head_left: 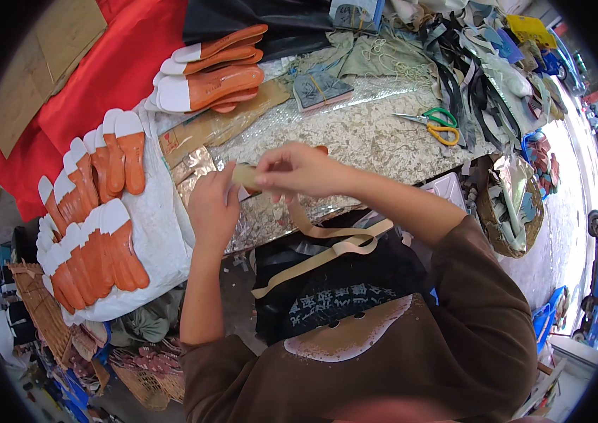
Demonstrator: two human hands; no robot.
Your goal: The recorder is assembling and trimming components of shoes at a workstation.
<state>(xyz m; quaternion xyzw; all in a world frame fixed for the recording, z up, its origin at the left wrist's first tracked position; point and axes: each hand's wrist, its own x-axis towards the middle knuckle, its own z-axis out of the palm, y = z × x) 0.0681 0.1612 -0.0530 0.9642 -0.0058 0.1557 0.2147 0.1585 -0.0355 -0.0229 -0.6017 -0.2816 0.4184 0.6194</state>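
Observation:
Both hands meet above the near edge of the worktable. Between them is a short beige strip [245, 175], slightly blurred. My left hand [213, 203] is closed at its left end, the thumb pressed close to the fingers. Pinched fingers of my right hand [300, 169] hold the other end. A long beige band [345, 240] hangs below my right hand and lies looped over my lap; whether it joins the strip is hidden. A bit of orange [321, 149] shows behind my right hand, its shape mostly covered.
Orange insoles with white toes [119, 247] lie in overlapping rows on a white cloth [165, 250] at left. More insoles [214, 81] are stacked at the back. Scissors [436, 127] with green and yellow handles lie right of centre. Dark straps [468, 84] and a scrap-filled bag [510, 204] are at right.

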